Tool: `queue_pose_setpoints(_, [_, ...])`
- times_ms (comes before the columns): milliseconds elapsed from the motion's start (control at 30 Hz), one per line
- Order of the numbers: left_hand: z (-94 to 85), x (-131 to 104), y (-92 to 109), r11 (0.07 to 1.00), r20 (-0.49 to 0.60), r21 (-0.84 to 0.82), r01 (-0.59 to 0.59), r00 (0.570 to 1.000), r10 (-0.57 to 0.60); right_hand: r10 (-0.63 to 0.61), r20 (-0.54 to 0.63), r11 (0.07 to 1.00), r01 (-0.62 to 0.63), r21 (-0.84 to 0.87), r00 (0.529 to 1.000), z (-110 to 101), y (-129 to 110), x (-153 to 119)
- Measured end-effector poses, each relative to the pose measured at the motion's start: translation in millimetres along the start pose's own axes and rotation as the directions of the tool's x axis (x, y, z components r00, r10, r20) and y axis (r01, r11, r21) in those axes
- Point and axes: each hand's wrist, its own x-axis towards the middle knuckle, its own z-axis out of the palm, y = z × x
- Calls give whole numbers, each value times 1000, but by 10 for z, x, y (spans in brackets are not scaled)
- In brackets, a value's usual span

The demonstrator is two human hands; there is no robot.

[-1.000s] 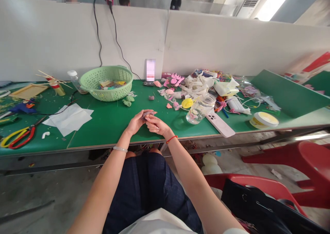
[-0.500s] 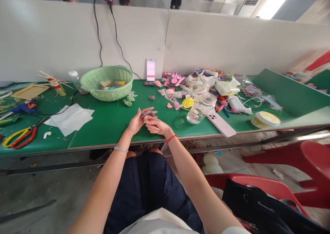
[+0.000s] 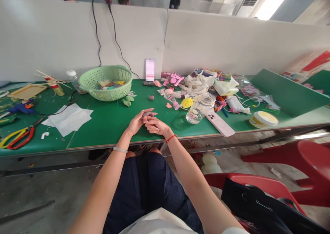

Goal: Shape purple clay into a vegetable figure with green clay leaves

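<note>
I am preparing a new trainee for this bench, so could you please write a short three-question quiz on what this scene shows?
1. Multiple choice: What colour is the small lump between the left hand and the right hand?
a) bright yellow
b) greyish purple
c) green

2. True or false: The white earbud lies nearer the front edge of the table than the basket does.

3. Fill in the blank: The red bracelet is worn on the ____ wrist.

Key: 1. b; 2. true; 3. right
</note>
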Motion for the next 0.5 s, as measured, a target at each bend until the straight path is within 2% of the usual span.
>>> queue_pose_setpoints(200, [33,-14,24,991,-97,-105,-77,993,67,38,-26,999,-38,-1,999,13,-18,3])
queue_pose_setpoints(500, [51,-31,45,995,-57,-87,-53,997,49,13,-87,1000,-15,-16,996,62,-29,2])
